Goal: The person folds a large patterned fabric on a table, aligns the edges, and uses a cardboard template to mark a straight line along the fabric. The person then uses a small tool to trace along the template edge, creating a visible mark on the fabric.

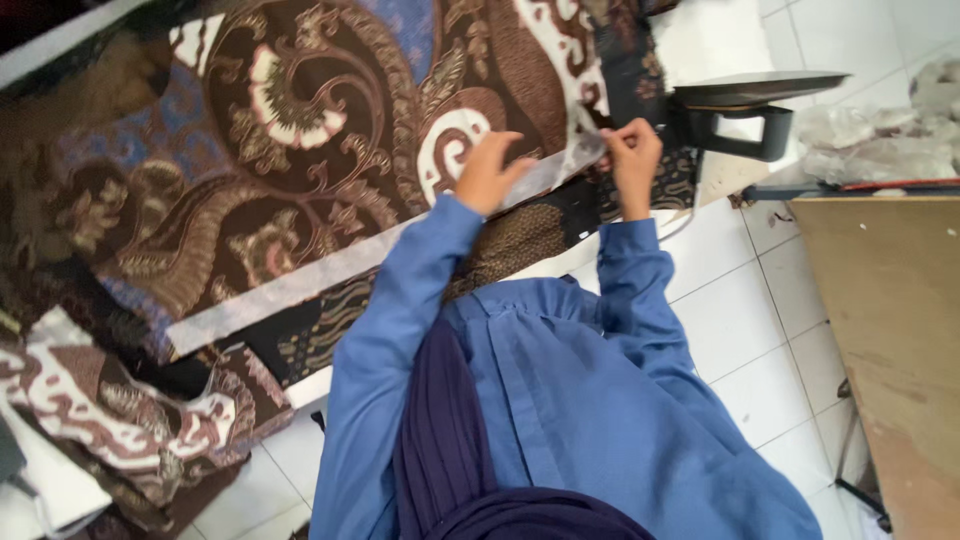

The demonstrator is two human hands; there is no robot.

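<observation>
You look down on a floor of glossy white square tiles point(745, 320) with thin grey grout lines, lit evenly and brightly. At your right stands a plain light-brown plywood board point(885, 300) on thin dark metal legs point(850, 450). Beyond it lie crumpled clear plastic bags point(880, 130), near the white edge of the surface point(560, 262).

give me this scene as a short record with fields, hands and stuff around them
left hand: pinches the pale strip against the brown patterned cloth
right hand: holds the strip's end near the cloth's edge
strip: long, whitish, lies along the cloth's edge
iron: black, resting just beyond the right hand
folded cloth: brown and white, heaped at the left
wooden board: beside the tiled floor
</observation>
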